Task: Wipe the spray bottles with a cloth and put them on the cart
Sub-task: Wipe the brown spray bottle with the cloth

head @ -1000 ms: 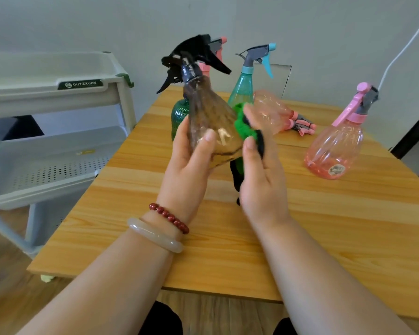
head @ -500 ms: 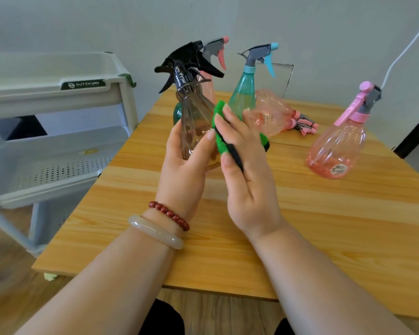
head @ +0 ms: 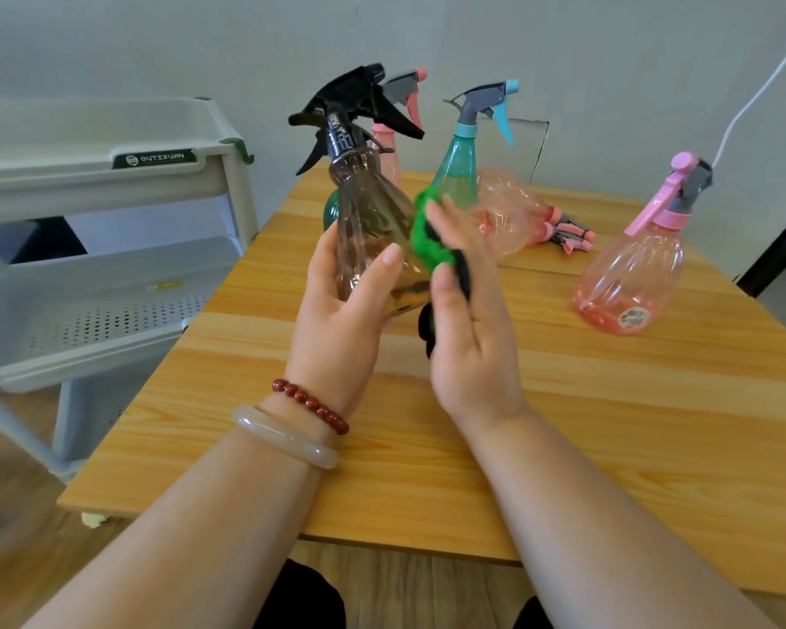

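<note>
Cart (head: 110, 283) stood just beside the left edge of the desk (head: 563, 424), so it lay to the left of both hands. The left hand (head: 341, 311) grasped the brown spray bottle (head: 373, 229) by its lower body, above the middle of the desk, with its long axis nearly upright and the black trigger head on top. The right hand (head: 468, 338) pressed a green cloth (head: 427, 233) flat against the bottle's right side, fingers extended. The left hand was nearer to the cart, so it probably would carry the bottle there.
</note>
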Demonstrator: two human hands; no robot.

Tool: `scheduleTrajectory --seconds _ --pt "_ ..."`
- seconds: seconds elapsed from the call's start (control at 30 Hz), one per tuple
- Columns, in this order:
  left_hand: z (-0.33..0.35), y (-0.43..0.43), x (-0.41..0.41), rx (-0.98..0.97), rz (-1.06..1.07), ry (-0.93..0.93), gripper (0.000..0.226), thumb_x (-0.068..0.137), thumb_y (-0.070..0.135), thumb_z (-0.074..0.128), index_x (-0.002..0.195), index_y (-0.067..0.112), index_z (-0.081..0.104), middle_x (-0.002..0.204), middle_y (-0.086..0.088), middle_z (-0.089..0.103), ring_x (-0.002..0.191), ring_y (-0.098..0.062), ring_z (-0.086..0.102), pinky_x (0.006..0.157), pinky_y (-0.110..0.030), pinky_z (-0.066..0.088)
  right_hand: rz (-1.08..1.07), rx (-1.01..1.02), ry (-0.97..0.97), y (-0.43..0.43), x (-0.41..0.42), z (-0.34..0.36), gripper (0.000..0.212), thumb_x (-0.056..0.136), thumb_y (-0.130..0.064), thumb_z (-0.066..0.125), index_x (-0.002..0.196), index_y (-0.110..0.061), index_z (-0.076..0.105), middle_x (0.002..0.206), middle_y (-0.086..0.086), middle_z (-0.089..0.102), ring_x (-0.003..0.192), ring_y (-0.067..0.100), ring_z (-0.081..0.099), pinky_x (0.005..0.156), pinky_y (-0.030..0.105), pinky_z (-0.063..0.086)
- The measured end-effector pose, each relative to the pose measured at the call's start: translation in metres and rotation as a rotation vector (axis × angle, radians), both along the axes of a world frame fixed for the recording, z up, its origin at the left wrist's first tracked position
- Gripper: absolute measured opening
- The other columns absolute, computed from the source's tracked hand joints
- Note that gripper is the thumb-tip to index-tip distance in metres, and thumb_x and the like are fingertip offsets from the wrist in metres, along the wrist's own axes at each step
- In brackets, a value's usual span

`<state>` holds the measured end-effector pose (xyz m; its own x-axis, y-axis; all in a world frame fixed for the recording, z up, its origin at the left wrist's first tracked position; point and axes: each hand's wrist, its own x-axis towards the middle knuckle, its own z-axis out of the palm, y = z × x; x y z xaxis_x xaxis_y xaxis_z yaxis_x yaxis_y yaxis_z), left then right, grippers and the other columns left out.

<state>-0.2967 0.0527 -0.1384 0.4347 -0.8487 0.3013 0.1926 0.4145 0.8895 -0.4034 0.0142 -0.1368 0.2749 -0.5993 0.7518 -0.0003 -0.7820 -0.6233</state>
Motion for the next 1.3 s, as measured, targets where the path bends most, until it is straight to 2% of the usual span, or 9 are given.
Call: scheduleTrajectory --seconds 0.13,0.3,0.37,0.53,0.63,0.87,1.0,1.17,1.3 --pt "0.0 -0.001 -0.004 0.006 -0.006 -0.013 0.068 0.081 0.041 0.066 0.14 0.014 0.047 0.131 -0.013 0.063 0.124 -0.032 0.06 0.104 -0.059 0.046 0.054 0.472 -0.103 -0.003 -0.006 0.003 0.03 0.108 -0.03 0.031 0.133 -0.032 0.047 0.117 -0.03 0.058 0.108 -0.025 0.049 0.089 -0.001 0.035" --pt "0.001 -0.001 -0.004 0.001 0.007 -0.014 0.069 0.081 0.043 0.067 0.141 0.015 0.047 0.133 -0.012 0.062 0.125 -0.032 0.058 0.105 -0.063 0.043 0.004 -0.131 0.086 0.002 -0.007 0.0 0.038 0.103 -0.017 0.037 0.14 -0.015 0.045 0.152 0.004 0.038 0.149 0.021 0.026 0.122 0.035 0.019" --pt "0.0 -0.001 -0.002 -0.003 -0.003 -0.021 0.069 0.083 0.041 0.067 0.142 0.014 0.046 0.134 -0.013 0.061 0.125 -0.034 0.058 0.105 -0.063 0.043 -0.011 -0.127 0.061 -0.001 0.0 -0.002 0.039 0.102 -0.019 0.037 0.139 -0.014 0.046 0.153 0.009 0.039 0.148 0.023 0.026 0.122 0.036 0.019" --pt "-0.003 -0.001 -0.003 -0.001 -0.033 0.001 0.076 0.08 0.041 0.068 0.146 0.014 0.04 0.135 -0.013 0.06 0.126 -0.032 0.058 0.105 -0.059 0.045 0.121 0.557 -0.2 0.0 -0.003 0.006 0.027 0.101 -0.047 0.041 0.124 -0.042 0.053 0.126 -0.014 0.062 0.121 -0.007 0.054 0.106 0.019 0.041" --pt "-0.001 -0.002 -0.005 0.024 0.005 -0.035 0.08 0.074 0.051 0.067 0.143 0.02 0.039 0.134 -0.007 0.061 0.125 -0.024 0.059 0.106 -0.054 0.045 0.187 0.756 -0.287 -0.005 -0.006 0.002 0.024 0.092 -0.054 0.047 0.108 -0.047 0.064 0.121 -0.011 0.069 0.119 0.01 0.061 0.108 0.04 0.044" --pt "-0.003 -0.004 -0.006 -0.019 0.041 -0.116 0.074 0.08 0.051 0.064 0.146 0.036 0.034 0.133 0.001 0.062 0.123 -0.02 0.061 0.105 -0.052 0.047 0.057 0.446 -0.175 0.003 -0.01 0.009 0.035 0.107 -0.034 0.033 0.14 -0.03 0.045 0.14 -0.012 0.053 0.129 -0.007 0.046 0.098 0.004 0.036" --pt "-0.001 -0.001 -0.007 -0.043 0.012 -0.096 0.09 0.077 0.042 0.072 0.153 0.03 0.026 0.14 0.0 0.057 0.127 -0.021 0.058 0.104 -0.054 0.047 0.044 0.135 -0.04 0.002 -0.007 0.003 0.042 0.104 -0.027 0.034 0.145 -0.02 0.037 0.154 0.002 0.039 0.145 0.008 0.031 0.119 0.027 0.026" --pt "0.002 0.002 -0.003 -0.033 -0.02 0.082 0.077 0.084 0.039 0.065 0.151 0.03 0.029 0.131 0.001 0.065 0.121 -0.018 0.063 0.091 -0.042 0.056 0.008 -0.255 0.147 0.003 -0.001 0.001 0.042 0.101 -0.016 0.04 0.143 -0.013 0.037 0.155 0.008 0.027 0.15 0.025 0.015 0.123 0.042 0.013" --pt "0.0 0.002 -0.004 -0.034 -0.004 -0.001 0.086 0.079 0.041 0.067 0.154 0.028 0.027 0.133 0.0 0.063 0.123 -0.023 0.062 0.097 -0.053 0.053 0.036 0.039 -0.001 0.0 -0.001 0.0 0.041 0.105 -0.022 0.035 0.145 -0.02 0.036 0.154 0.001 0.036 0.148 0.013 0.027 0.12 0.03 0.023"
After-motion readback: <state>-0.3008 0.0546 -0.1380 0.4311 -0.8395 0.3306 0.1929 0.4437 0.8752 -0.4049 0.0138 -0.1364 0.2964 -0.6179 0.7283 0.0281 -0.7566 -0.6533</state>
